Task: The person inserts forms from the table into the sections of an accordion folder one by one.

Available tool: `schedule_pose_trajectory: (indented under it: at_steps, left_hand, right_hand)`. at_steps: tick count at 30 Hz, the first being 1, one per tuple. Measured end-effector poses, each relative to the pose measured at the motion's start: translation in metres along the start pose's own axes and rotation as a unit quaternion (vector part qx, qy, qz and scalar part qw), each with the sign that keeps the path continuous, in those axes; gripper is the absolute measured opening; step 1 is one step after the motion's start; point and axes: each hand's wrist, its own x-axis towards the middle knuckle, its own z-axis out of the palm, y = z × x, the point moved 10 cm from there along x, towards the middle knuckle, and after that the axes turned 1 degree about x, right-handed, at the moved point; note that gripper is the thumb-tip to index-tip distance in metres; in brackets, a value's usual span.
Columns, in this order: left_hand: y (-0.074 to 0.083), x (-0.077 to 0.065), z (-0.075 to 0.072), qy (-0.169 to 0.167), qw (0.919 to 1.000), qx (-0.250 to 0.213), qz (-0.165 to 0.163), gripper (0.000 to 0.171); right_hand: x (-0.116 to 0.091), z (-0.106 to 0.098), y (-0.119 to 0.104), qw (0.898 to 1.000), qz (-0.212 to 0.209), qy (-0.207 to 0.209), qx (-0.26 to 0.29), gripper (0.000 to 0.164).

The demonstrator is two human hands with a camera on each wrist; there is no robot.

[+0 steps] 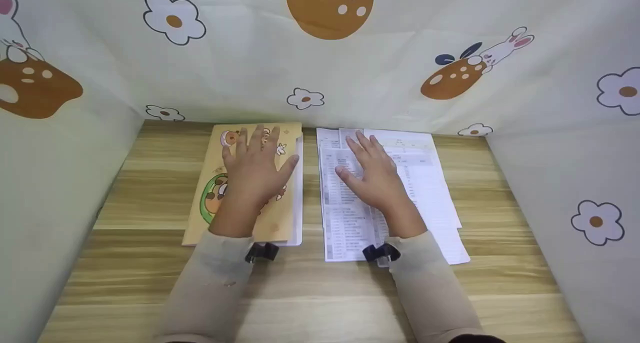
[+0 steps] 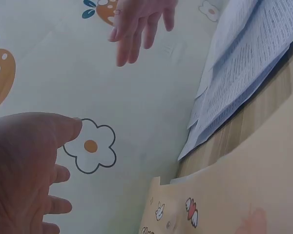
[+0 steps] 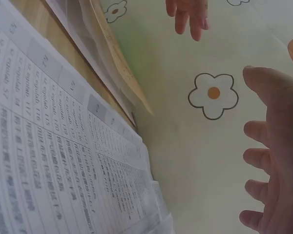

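A tan folder (image 1: 280,223) with cartoon animals printed on its cover lies on the left of the wooden table, pale sheets showing along its right edge. My left hand (image 1: 255,175) is over it, fingers spread and straight; the left wrist view shows a gap between this hand and the folder (image 2: 263,165). To the right lie several loose printed sheets (image 1: 345,228), overlapping unevenly. My right hand (image 1: 377,178) is above them with straight fingers, apart from the paper (image 3: 53,161) in the right wrist view. Neither hand holds anything.
The wood-grain table (image 1: 310,303) shows in front of the papers and in a narrow strip between folder and sheets. A pale curtain (image 1: 240,73) printed with flowers, rabbits and orange-brown strawberries walls the back and both sides, close behind the papers.
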Motion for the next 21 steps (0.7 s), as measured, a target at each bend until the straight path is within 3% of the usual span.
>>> schedule_pose_trajectory:
  at_steps: [7,21]
  left_hand:
    - [-0.015,0.0,-0.004,0.014,0.9999,0.007,-0.001,0.087]
    - [-0.035,-0.005,0.001,0.008,0.9993,0.036,-0.008,0.084]
  right_hand:
    - [0.003,0.011,-0.019,1.0,-0.009,-0.008,0.011,0.08]
    - [0.019,0.039,-0.061,0.997,-0.039,-0.038,0.048,0.073]
